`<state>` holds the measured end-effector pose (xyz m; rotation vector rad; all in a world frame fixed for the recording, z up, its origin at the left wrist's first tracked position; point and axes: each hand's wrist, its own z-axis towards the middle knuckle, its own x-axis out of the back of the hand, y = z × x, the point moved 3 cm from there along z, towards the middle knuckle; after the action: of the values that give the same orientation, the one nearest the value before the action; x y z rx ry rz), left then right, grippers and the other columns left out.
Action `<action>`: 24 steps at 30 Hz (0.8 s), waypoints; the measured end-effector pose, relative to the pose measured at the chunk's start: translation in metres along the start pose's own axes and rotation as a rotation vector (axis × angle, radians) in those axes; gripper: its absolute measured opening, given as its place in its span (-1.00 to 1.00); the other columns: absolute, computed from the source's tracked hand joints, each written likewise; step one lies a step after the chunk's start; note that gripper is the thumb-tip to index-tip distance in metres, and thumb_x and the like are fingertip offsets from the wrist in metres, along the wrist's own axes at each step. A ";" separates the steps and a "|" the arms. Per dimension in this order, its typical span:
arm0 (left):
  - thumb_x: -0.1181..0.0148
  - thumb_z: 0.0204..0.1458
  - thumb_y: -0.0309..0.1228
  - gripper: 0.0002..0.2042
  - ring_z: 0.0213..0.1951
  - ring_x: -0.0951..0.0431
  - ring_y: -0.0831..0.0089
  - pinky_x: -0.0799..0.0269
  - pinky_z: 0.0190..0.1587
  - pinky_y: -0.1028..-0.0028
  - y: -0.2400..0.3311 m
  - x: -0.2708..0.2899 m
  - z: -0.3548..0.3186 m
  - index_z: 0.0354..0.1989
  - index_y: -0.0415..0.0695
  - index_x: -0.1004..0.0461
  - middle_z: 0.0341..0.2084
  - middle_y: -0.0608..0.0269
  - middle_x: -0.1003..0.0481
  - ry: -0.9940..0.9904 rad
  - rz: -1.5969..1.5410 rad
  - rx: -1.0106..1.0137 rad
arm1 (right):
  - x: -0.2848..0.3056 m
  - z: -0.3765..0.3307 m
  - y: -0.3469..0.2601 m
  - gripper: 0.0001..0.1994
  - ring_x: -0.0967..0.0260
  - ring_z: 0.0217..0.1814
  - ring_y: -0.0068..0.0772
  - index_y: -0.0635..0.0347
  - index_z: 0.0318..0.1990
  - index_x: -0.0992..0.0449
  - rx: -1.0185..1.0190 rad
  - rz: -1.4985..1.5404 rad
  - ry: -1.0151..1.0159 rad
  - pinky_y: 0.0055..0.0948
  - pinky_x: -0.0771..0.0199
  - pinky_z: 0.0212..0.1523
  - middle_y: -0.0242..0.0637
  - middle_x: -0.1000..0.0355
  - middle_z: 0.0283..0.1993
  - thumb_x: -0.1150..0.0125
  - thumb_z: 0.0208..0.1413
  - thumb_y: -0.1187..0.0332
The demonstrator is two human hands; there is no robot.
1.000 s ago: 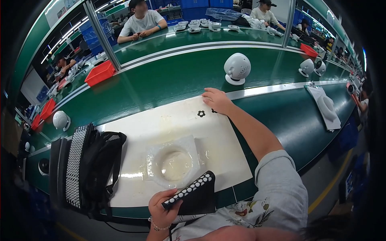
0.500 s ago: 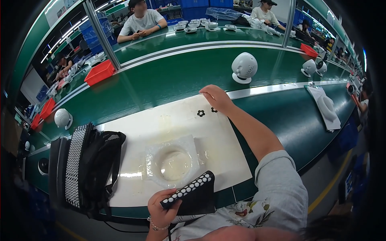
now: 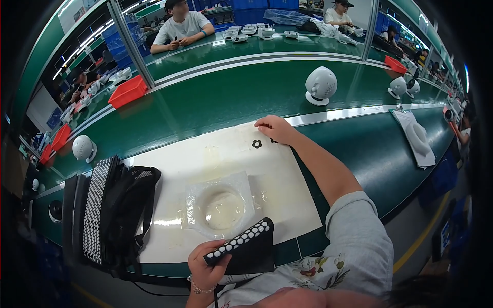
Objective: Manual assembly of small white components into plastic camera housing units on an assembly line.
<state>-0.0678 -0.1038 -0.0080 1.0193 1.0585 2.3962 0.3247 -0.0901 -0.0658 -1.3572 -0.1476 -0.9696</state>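
Note:
My left hand point(image 3: 205, 268) grips a black sheet point(image 3: 252, 254) near the front edge of the table. White round dots point(image 3: 240, 241) line the sheet's upper strip in rows. My right hand point(image 3: 277, 129) lies at the far edge of a white board point(image 3: 287, 205), holding nothing, its fingers loosely bent and pointing left. Close to its wrist are black flower-shaped marks point(image 3: 257, 144) on the board. Between my hands sits a white block wrapped in clear film point(image 3: 245, 187), with a round hollow in its middle.
Black sheets with white dots point(image 3: 97, 215) and a black mesh bag point(image 3: 128, 210) stand at the left. Beyond the board runs a green conveyor point(image 3: 231, 97) carrying white rounded devices point(image 3: 321, 84). A clipboard with a white part point(image 3: 415, 137) lies right. Red bins point(image 3: 127, 92) and co-workers are farther off.
The white devices on the conveyor have shifted to the right. My right hand has come down slightly at the board's far edge, while my left hand with the dotted sheet stays nearly still.

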 end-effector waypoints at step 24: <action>-0.30 -0.38 -0.65 -0.73 -0.36 -0.54 0.29 -0.43 -0.30 0.48 0.000 0.001 0.000 -0.45 -0.25 -0.36 -0.37 0.05 -0.50 0.023 -0.070 0.045 | 0.001 -0.001 -0.003 -0.78 -0.34 -0.17 -0.30 0.23 -0.19 -0.48 -0.047 0.037 -0.007 -0.44 -0.32 -0.14 -0.18 -0.41 -0.23 -0.04 0.01 0.37</action>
<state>-0.0688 -0.1036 -0.0076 0.9560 1.1416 2.3438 0.3228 -0.0913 -0.0626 -1.4024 -0.1051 -0.9424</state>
